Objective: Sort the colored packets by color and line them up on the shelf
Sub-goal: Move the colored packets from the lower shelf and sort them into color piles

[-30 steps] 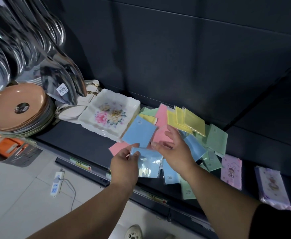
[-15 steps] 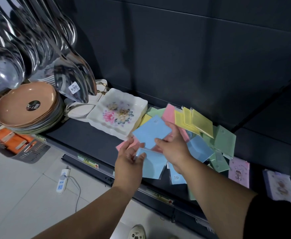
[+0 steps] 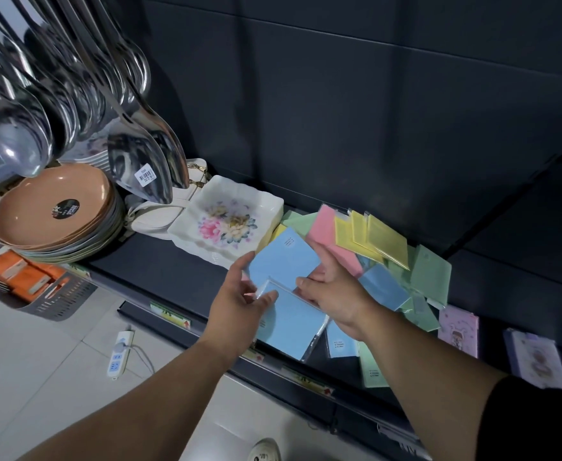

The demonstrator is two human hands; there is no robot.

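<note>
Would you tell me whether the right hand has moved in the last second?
Yes: the right hand shifted left, toward the floral dish, and now pinches the upper blue packet.

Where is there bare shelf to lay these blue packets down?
Bare shelf lies front-left of the floral dish, between the plate stack and the left hand. Right of the dish it is crowded: loose packets overlap up to the purple notebooks.
</note>
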